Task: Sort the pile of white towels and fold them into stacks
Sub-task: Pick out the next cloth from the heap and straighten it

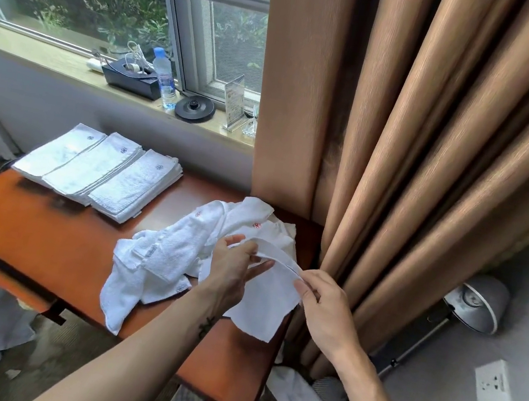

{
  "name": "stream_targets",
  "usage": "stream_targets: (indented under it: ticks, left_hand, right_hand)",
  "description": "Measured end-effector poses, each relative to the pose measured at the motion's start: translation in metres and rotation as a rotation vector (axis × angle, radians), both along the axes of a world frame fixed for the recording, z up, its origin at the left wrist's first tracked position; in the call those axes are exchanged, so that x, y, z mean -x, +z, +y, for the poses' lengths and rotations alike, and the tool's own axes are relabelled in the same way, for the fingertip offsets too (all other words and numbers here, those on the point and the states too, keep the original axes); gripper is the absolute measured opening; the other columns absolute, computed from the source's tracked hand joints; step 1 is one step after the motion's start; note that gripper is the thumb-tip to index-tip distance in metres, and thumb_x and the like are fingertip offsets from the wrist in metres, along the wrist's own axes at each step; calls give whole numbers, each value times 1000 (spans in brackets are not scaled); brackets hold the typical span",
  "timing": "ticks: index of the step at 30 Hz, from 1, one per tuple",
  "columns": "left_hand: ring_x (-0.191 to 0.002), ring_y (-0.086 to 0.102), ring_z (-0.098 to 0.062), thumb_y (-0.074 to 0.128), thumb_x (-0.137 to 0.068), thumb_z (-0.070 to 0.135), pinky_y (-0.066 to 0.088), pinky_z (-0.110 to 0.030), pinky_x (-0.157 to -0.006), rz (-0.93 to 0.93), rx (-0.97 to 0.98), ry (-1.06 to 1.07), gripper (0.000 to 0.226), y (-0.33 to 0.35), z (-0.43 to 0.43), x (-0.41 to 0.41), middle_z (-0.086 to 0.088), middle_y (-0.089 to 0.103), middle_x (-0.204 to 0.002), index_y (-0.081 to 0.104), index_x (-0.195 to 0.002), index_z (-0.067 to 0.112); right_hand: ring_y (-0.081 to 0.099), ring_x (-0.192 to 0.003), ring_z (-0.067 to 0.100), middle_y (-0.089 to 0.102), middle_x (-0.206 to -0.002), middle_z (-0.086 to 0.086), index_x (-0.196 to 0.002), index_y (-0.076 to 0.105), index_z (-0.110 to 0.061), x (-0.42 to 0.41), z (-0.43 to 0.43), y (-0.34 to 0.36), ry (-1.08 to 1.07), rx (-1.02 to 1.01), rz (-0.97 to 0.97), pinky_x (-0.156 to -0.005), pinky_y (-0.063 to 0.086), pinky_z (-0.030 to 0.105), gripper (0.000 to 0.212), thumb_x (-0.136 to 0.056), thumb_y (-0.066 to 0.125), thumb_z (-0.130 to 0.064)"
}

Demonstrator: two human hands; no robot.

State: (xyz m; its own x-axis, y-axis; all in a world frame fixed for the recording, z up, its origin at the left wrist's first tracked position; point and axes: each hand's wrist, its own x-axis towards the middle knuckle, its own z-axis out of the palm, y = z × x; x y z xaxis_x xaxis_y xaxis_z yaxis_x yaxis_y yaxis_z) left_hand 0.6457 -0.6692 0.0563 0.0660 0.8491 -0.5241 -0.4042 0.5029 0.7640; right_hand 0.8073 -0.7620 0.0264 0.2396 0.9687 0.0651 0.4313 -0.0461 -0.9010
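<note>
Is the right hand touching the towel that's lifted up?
Touching. The head view shows the right hand pinching the edge of the towel between thumb and fingers.

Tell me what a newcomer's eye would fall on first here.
The left hand and right hand hold a small white terry towel above the orange-brown wooden table's right end. Beside it lies a crumpled pile of white towels; three neat folded stacks sit at the far left.
</note>
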Motion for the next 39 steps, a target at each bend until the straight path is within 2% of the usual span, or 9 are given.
stream_targets:
  ticks: [5,8,11,15,18,22,27,31,39]
  left_hand:
    - [-100,70,-25,62,-90,-5,63,-40,-87,29,-115,-48,55,-1,-9,-1,-19,60,-121,38,-136,13]
    - [-100,71,-24,64,-95,3,63,-38,-81,189,-159,-199,39,-6,-29,-13,-15,59,-118,43,-126,14]
    - [-89,67,-12,68,-96,15,59,-28,-73,324,-282,-397,17,-14,-48,-24,-7,63,-107,58,-110,15]
    - [-95,60,-7,73,-93,22,56,-32,-82,498,-499,-492,29,-12,-54,-26,4,62,-110,58,-117,18]
    - [-103,60,-15,75,-91,15,54,-30,-86,584,-627,-498,35,-13,-55,-29,2,59,-117,55,-120,13]
    - [-95,61,-8,76,-93,23,52,-21,-77,572,-679,-417,27,-19,-55,-30,7,62,-110,58,-112,16]
    - [-93,63,-7,71,-97,27,50,-15,-74,616,-751,-358,12,-28,-51,-30,9,64,-107,62,-104,23]
    - [-88,63,-9,76,-92,25,52,-19,-74,640,-760,-362,17,-32,-43,-29,11,63,-100,60,-95,29]
    - [-93,66,-16,61,-99,42,56,-38,-80,674,-897,-448,17,-41,-43,-26,11,67,-97,62,-101,25]
  right_hand:
    - [69,-75,9,71,-96,-15,-105,78,-34,4,4,2,-49,-32,177,-75,54,19,31,-96,71,-5]
    - [70,-81,11,71,-95,-13,-115,78,-26,2,6,1,-86,-89,143,-77,55,20,27,-97,70,-7]
    - [69,-92,0,70,-100,-14,-123,75,-18,2,8,2,-80,-57,139,-80,49,9,25,-103,62,-10]
    - [70,-101,-2,75,-108,-11,-122,75,-17,-6,9,5,-109,-8,264,-87,51,12,26,-100,65,-6]
    - [73,-96,2,80,-100,-8,-112,78,-21,-9,10,10,-147,-8,423,-83,56,17,26,-93,73,-3]
    - [75,-93,7,80,-97,-5,-105,78,-22,-2,8,9,-170,-44,461,-77,56,17,22,-90,77,-6]
    - [72,-107,8,74,-119,0,-123,74,-14,-2,5,2,-149,-23,473,-93,55,20,26,-98,68,-7]
    - [75,-105,17,71,-123,3,-127,71,-11,-4,3,-1,-77,10,483,-96,56,25,33,-104,52,3]
    - [77,-86,17,77,-102,15,-105,76,-7,-8,6,7,-131,-24,458,-80,57,22,18,-94,69,5]
